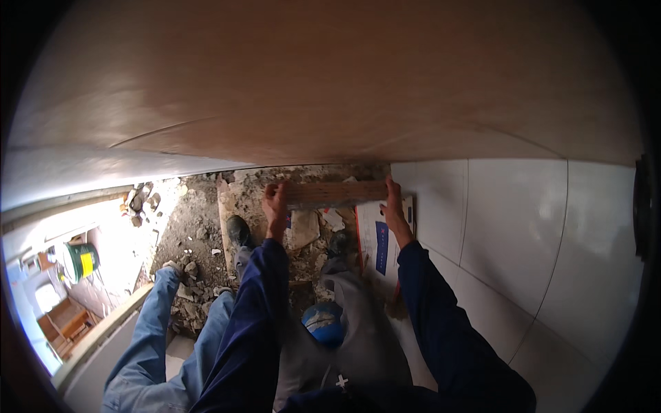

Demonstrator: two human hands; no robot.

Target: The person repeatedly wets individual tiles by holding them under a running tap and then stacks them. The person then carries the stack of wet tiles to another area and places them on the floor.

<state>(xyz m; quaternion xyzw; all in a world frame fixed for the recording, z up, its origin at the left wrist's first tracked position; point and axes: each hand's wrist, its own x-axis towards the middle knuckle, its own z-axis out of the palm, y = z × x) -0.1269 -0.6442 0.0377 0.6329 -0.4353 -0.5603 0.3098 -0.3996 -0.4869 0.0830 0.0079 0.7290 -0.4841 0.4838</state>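
Note:
A long reddish-brown strip (337,193), flat like a cut piece of tile, spans between my two hands close to the foot of the wall. At its left end, my left hand (275,204) has its fingers closed round the edge. My right hand (394,208) grips the opposite end, thumb and fingers on either side. Beneath the strip is rough, broken ground. A white cardboard box (380,242) with a blue panel lies just under my right hand and forearm.
White floor tiles (513,206) stretch to the right. Rubble (196,241) covers the ground at left, beside another person's jeans-clad legs (155,316). A mortar-stained blue round object (323,323) sits between my legs. A smooth brownish wall (330,82) rises ahead. Far left stands a green bucket (77,261).

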